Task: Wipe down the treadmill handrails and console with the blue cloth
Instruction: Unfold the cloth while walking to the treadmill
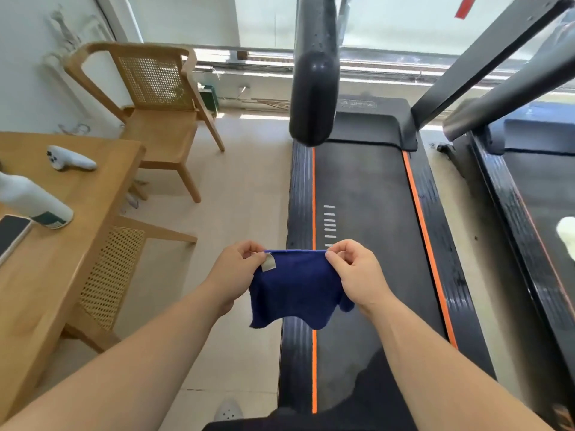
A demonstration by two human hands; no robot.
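Fingers (253, 251) of left hand (238, 269) pinched together on the upper left corner of the blue cloth (295, 290), thumb against forefinger, right beside a small pale tag (268, 262) sewn at that corner. Fingers of right hand (353, 269) pinched the same way on the upper right corner. Top hem pulled taut and level between the two pinches; rest of the cloth hanging loose below, lower edge uneven, one flap trailing under the right wrist. Both forearms bare, reaching in from the bottom of the view.

Cloth held in the air, over the left edge of the treadmill deck (361, 219), touching nothing but the hands. Deck: black belt with orange stripes along both sides, short white bars on the belt just beyond the cloth. Left handrail (314, 94), black and rounded at its end, pointing toward the camera well above and beyond the cloth. Right upright (466, 54) slanting up toward the top right. Console not visible.

Second treadmill (535, 188) just beside the first, on its right.

Left of the hands: wooden table (62, 259) carrying a white game controller (70, 158), a white bottle (34, 203) and a phone (11, 234) at the frame edge. One cane-backed wooden chair (155, 113) beyond the table, another tucked against its near side. Pale tiled floor (245, 181) between table and treadmill. Tip of a light shoe (228, 410) at the bottom edge.
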